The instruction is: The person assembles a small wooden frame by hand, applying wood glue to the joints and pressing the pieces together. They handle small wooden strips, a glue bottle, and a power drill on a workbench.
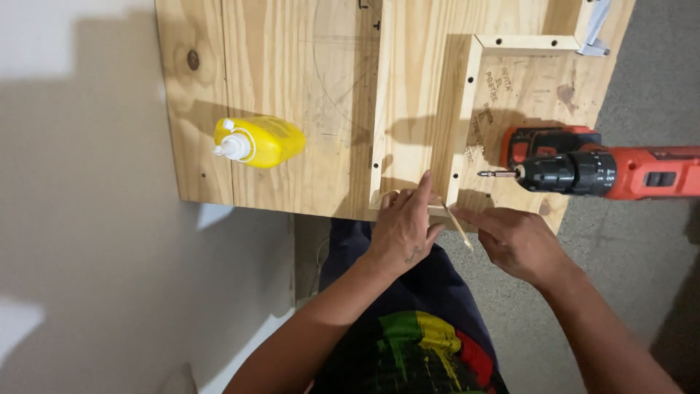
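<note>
Frame point(467, 109) of thin wood lies on the plywood bench point(292, 87), near edge. Left hand point(403, 230) rests fingers spread on its lower rail; right hand point(519, 241) pinches a wood stick point(459, 228). Drill point(598, 169) lies right, glue bottle point(257, 141) left.

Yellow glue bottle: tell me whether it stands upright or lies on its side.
On its side. The yellow glue bottle lies flat on the plywood board, its white nozzle pointing left, apart from both hands.

A yellow plastic glue bottle with white cap point(259, 141) lies on pale knotted plywood board point(292, 87), beside an orange-red-and-black cordless drill point(598, 169); grey speckled floor point(642, 241).
</note>
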